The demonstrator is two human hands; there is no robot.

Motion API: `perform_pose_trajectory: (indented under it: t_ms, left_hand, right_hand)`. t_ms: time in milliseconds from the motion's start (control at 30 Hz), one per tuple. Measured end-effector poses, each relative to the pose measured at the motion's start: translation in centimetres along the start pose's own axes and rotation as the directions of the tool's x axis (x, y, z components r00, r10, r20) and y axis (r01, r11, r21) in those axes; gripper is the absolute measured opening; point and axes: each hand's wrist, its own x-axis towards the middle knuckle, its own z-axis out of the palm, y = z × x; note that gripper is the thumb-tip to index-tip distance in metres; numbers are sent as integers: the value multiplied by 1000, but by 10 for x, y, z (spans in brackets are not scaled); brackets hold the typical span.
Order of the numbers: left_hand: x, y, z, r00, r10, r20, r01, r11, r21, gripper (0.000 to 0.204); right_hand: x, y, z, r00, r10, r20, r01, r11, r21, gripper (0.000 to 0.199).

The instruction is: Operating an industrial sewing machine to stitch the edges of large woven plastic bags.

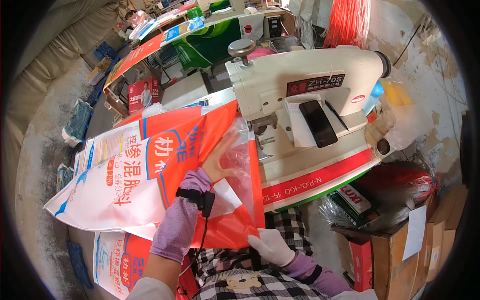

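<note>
I see the orange woven sack [200, 145] lying in front of the cream sewing machine [305, 90], its open end drawn up toward the machine's needle area. My left hand [217, 160] is bare and reaches into the sack's mouth beside the machine, fingers spread flat against the clear plastic liner [240, 165]. My right hand [272, 246], in a white glove, sits nearer to me than the machine and pinches the sack's lower orange edge. The sack is orange with a white panel and blue lettering, creased along the fold. More printed sacks [110, 185] lie stacked to the left of the machine. A black phone [318, 123] rests on the machine's bed.
</note>
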Motion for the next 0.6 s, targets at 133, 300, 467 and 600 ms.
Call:
perform_pose_trajectory:
  t_ms: [133, 300, 467, 600]
  left_hand:
    - [-26, -52, 21, 992, -102, -78, 124, 919, 373, 78]
    - [-1, 6, 93, 846, -393, -360, 523, 476, 708, 63]
    - [-62, 135, 71, 767, -467, 440, 342, 878, 335, 41]
    - [-117, 220, -40, 925, -137, 355, 66, 976, 206, 60]
  right_hand:
    - [5, -22, 13, 981, -149, 128, 159, 985, -67, 32]
    - [5, -10, 10, 939, -287, 190, 333, 895, -296, 25]
    - [-7, 25, -37, 961, -186, 203, 247, 909, -336, 17]
    - [0, 51, -45, 962, 265, 61, -262, 964, -50, 27]
